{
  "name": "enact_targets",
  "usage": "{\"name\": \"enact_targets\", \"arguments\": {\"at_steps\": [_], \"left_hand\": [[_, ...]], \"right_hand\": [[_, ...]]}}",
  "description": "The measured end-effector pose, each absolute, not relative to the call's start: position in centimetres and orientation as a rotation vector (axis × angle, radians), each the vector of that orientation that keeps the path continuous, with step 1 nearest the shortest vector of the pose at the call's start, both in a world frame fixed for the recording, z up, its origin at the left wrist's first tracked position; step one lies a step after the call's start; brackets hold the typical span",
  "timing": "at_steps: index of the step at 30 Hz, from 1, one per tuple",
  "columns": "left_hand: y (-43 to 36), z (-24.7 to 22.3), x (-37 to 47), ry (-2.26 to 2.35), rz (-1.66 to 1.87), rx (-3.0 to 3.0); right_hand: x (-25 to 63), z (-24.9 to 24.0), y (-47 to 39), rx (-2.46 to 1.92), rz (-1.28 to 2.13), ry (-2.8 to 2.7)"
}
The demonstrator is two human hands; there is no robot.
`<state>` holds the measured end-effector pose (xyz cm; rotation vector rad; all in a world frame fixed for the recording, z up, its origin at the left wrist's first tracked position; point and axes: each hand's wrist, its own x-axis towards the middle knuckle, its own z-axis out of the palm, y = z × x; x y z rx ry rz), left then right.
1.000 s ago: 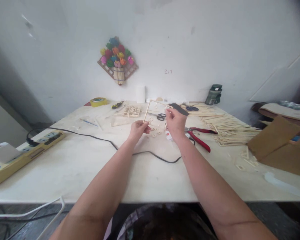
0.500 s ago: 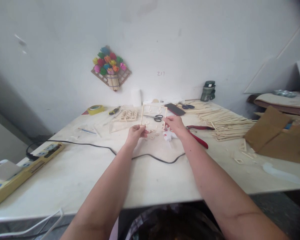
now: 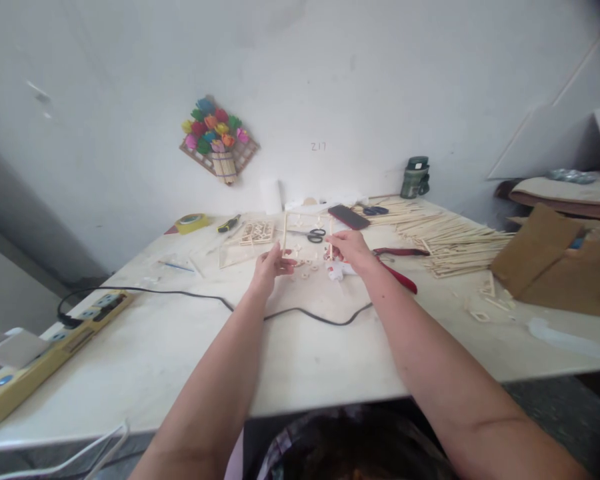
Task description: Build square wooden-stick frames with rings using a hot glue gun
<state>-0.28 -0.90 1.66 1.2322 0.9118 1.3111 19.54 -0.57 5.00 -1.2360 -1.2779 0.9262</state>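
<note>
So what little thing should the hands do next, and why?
Perhaps close the left hand gently on the near side of the stick frame: that hand looks loosely open there, while the right hand pinches the opposite side.

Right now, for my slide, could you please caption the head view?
Two hands flank a pale stick frame, the right one pinching it, scissors visible through it.

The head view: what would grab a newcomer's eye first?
Probably the colourful flower decoration on the wall, left of centre. Next, in the middle, the right hand holds a slim pale frame, the left hand at its other side. On the right, thin sticks lie near a cardboard box.
</note>
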Motion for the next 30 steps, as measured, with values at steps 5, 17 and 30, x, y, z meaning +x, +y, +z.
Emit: {"name": "enact_targets", "arguments": {"at_steps": [5,17,30], "left_hand": [[-0.8,1.5,-0.2,0.908,1.340,1.240],[-1.1,1.8,-0.1,0.969,1.309,1.318],[-0.9,1.5,-0.1,0.986,1.311,1.326]], "right_hand": [[19.5,4.8,-0.6,-1.286,0.917,-1.330],[19.5,3.6,0.3,-1.383,0.859,-1.385],[19.4,3.7,0.3,-1.402,0.834,-1.382]]}}
